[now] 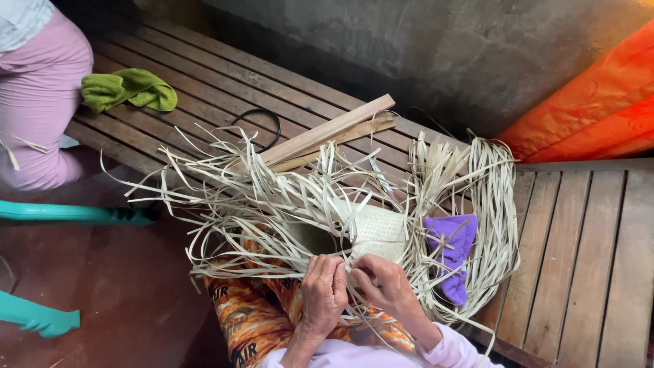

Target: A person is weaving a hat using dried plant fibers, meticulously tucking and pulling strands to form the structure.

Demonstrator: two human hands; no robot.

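Observation:
A half-woven pale straw piece (376, 233) rests on my lap, with many loose strips (259, 197) fanning out left and right. My left hand (323, 293) pinches strips at the near edge of the weave. My right hand (385, 285) sits right beside it, fingers closed on the same edge strips. A bundle of long strips (494, 225) curls round on the right. My lap is covered with an orange patterned cloth (255, 317).
A purple cloth (451, 255) lies among the strips on a slatted wooden bench (579, 252). Wooden sticks (327, 133), a black loop (262, 123) and a green cloth (128, 88) lie farther back. Another person in pink trousers (37, 102) sits at left. Teal plastic legs (41, 313) and an orange sheet (593, 102) border the area.

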